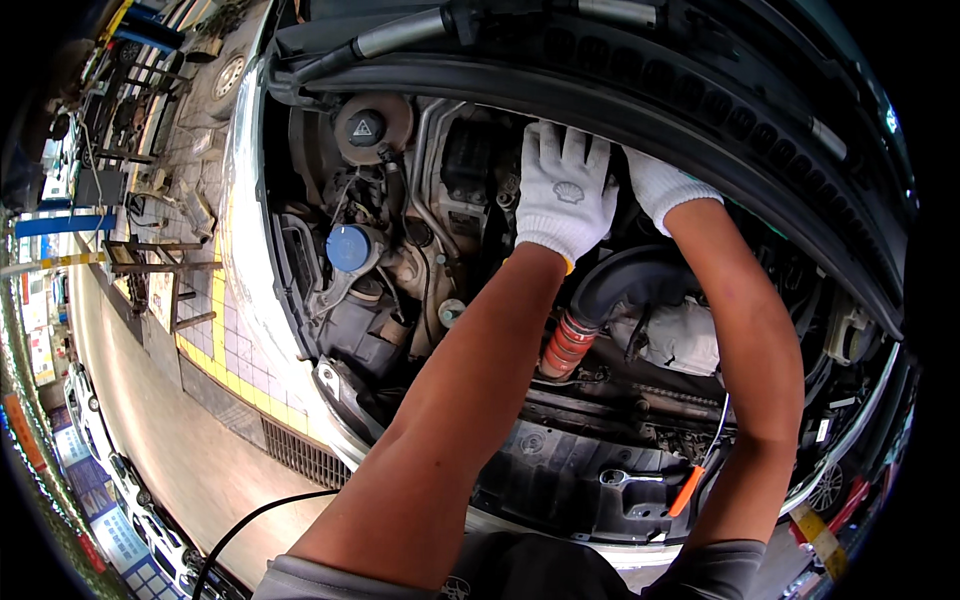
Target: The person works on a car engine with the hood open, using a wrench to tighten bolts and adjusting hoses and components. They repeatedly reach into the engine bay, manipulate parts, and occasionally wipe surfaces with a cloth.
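Note:
My left hand [565,185] wears a white knitted glove and rests at the back of the engine bay [350,340], its fingers stretched out, tips near the dark trim [470,85] under the windscreen. My right hand [670,185], also gloved, reaches in just right of it; its fingers are hidden among the parts. Around them are a black housing [465,160], metal pipes [430,195] and a curved black hose [625,270] with a red ribbed section [565,345]. A blue cap [348,247] sits to the left.
A ratchet [630,478] and an orange-handled tool [685,490] lie at the front of the bay. A black cable [265,505] runs by my left forearm. Metal stands [150,260], a loose wheel [228,78] and a floor grate [300,450] lie left of the car, with parked cars [135,500] beyond.

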Available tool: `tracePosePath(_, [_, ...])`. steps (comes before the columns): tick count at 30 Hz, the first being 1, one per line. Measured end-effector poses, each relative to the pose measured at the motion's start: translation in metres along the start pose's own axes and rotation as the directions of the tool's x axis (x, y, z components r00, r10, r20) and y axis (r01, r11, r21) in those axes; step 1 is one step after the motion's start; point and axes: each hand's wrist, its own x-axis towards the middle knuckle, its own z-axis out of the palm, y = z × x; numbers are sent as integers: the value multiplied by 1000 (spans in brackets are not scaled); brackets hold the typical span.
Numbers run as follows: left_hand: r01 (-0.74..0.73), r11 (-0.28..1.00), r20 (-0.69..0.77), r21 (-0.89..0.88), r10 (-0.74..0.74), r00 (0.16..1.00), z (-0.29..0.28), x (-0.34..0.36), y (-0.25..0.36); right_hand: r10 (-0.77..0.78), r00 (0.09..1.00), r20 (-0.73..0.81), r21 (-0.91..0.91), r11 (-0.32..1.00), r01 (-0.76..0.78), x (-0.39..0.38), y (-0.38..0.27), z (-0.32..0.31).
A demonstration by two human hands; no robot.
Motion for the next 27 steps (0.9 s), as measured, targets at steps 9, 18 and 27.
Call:
tracePosePath(9, [-10, 1000, -36, -26, 9, 999, 5, -1, -1, -10, 998, -54, -41, 999, 8, 4, 5, 9])
tracePosePath(18, [-13, 998, -6, -69, 13, 1000, 2, 0, -1, -95, 994, -59, -9, 996, 94, -3, 0, 3])
tracePosePath(27, [-18, 997, -42, -78, 15, 999, 3, 0, 0, -83, 996, 35, -234, 968, 89, 4, 9, 6])
